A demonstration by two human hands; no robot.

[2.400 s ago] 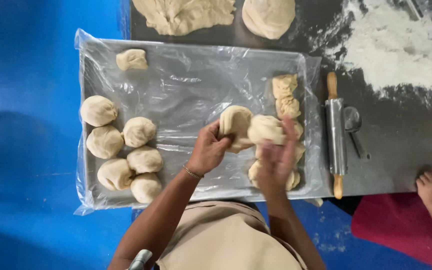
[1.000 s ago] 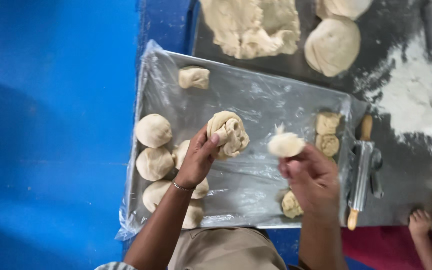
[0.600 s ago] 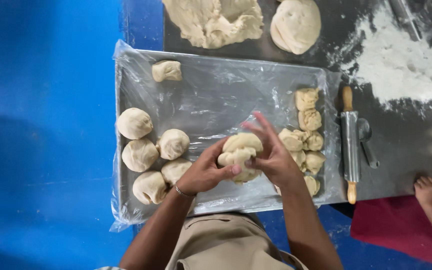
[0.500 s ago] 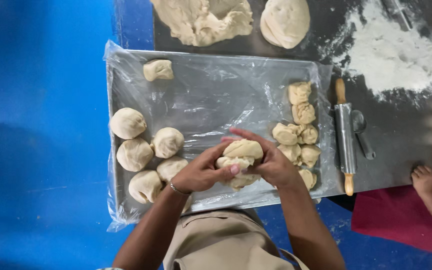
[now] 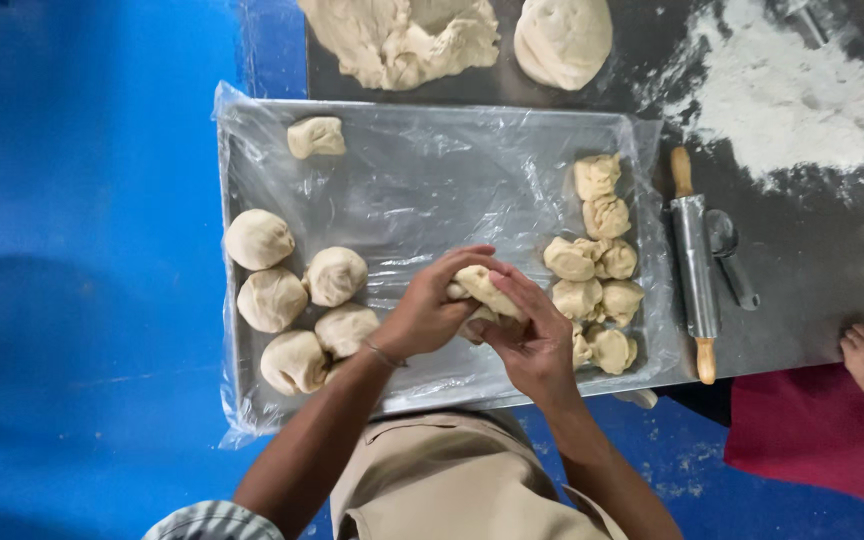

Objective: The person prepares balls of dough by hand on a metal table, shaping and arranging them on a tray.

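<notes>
The dough piece (image 5: 482, 292) sat over the plastic-lined tray (image 5: 422, 170), cupped between your left hand (image 5: 427, 315) and right hand (image 5: 532, 340), both closed around it. Rounded balls (image 5: 297, 295) lay left, rough pieces (image 5: 597, 260) right.

Tray (image 5: 432, 120) at frame centre holds dough balls (image 5: 297, 300) left, dough pieces (image 5: 592, 270) right; rolling pin (image 5: 694, 265) lies right of it.
</notes>
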